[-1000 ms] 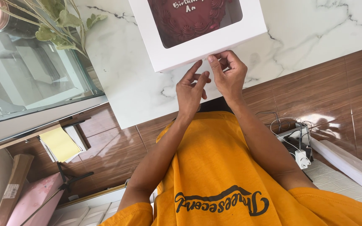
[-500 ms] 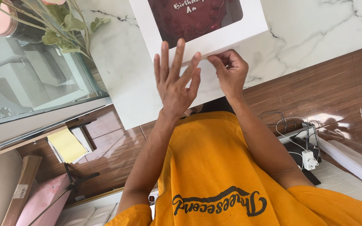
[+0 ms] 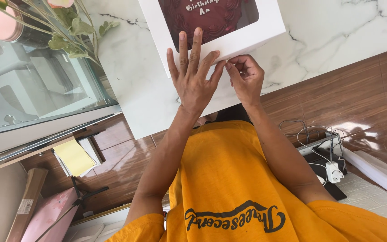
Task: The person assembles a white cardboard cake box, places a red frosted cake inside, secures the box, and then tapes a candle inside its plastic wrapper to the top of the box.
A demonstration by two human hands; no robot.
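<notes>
I'm seeing the cake box (image 3: 247, 38) lying on the bench (image 3: 337, 31), my left hand (image 3: 193, 76) resting on it, right hand (image 3: 246, 78) just beside.

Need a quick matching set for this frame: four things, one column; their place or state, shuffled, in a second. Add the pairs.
1. left hand
2. right hand
3. white cake box
4. yellow pad

A. on the brown floor
B. on the marble counter
C. flat on the box, fingers spread
D. pinching at the box's near edge

Pairs: 1-C, 2-D, 3-B, 4-A
</notes>
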